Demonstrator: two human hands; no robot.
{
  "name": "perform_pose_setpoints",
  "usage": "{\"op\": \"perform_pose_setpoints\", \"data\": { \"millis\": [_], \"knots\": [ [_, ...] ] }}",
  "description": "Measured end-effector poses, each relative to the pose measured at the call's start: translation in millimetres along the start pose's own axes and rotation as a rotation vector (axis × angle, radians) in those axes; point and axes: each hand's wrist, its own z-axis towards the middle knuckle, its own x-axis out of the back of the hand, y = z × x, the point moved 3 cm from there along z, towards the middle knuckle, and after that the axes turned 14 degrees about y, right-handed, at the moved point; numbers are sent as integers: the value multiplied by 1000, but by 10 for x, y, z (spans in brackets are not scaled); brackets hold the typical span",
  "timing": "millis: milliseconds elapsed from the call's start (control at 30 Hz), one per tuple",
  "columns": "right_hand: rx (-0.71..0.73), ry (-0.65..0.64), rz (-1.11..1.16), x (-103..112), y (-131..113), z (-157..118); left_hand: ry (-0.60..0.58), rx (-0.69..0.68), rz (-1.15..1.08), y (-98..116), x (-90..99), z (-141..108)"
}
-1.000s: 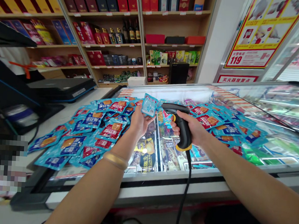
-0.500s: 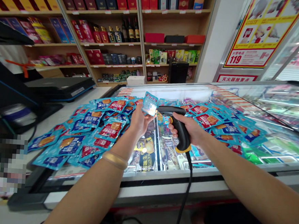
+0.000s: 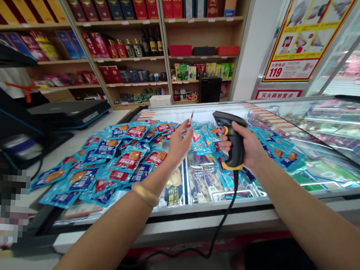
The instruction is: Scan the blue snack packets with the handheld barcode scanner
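My left hand point(image 3: 179, 145) is above the heap, pinching a thin packet point(image 3: 191, 117) that shows edge-on between the fingertips. My right hand point(image 3: 250, 146) grips a black handheld barcode scanner point(image 3: 234, 139) with yellow trim, its head pointing up and to the left, and its black cable point(image 3: 223, 220) hangs below. Many blue and red snack packets point(image 3: 119, 159) lie spread across the glass lid of a chest freezer point(image 3: 162, 215), mostly on the left half. Both hands are a short way apart, and neither touches the heap.
A white counter point(image 3: 73, 144) with a black flat device point(image 3: 67, 112) lies to the left. Wooden shelves point(image 3: 191, 57) of boxed liquor and bottles stand behind the freezer. A yellow-and-red poster point(image 3: 303, 41) hangs at upper right, and a pixelated patch covers the lower left.
The pale blue packet has turned from face-on to edge-on in my left hand. The scanner has moved up and to the right, and the whole view has tilted slightly.
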Motion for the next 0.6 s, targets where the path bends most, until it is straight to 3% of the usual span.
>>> {"op": "perform_pose_setpoints", "data": {
  "millis": [167, 333, 433, 600],
  "knots": [
    [120, 180, 35, 545, -473, -129, -197, -363, 314, 192, -639, -233],
    [125, 306, 111, 932, -662, -245, -423, -617, 616, 189, -1171, -573],
    [132, 317, 115, 1009, -665, -284, -530, -700, 778, 139, -1290, -700],
    [134, 307, 132, 969, -655, -290, -516, -717, 786, 146, -1210, -689]
  ]
}}
